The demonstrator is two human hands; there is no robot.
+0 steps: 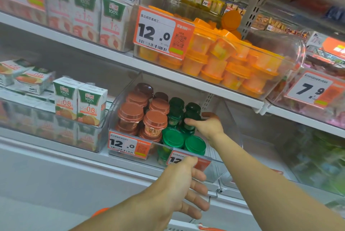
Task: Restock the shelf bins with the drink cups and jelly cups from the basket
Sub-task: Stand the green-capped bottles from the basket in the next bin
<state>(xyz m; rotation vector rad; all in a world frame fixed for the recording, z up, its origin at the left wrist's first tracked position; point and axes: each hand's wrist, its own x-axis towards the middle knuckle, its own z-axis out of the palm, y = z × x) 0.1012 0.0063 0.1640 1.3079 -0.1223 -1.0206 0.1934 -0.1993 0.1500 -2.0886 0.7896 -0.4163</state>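
**A:** Where are you in the restock?

**B:** Mid-placement, by the look of it. Your right hand (pixel 207 125) is inside the clear lower bin (pixel 214 172), fingers curled round a dark green drink cup (pixel 191 118) on the top layer, toward the bin's back right. The bin's right side next to that hand is bare.

**A:** And the other hand?

**B:** Your left hand (pixel 183 187) is at the bin's front edge, thumb up by the front wall just beside the price tag (pixel 188 160), fingers loosely spread under the lip. You seem to be steadying the bin; whether you truly grip it I cannot tell.

**A:** What looks finished?

**B:** The left half of that bin holds stacked brown-lidded cups (pixel 155 121), the middle the green-lidded cups (pixel 183 142). The upper bin (pixel 296 51), on the shelf above, is piled high with orange jelly cups (pixel 220 63).

**A:** What's left?

**B:** Likely more green cups for the right side. Only an orange sliver, perhaps the basket (pixel 207 228), shows at the bottom edge, so you can't judge its remaining stock from here
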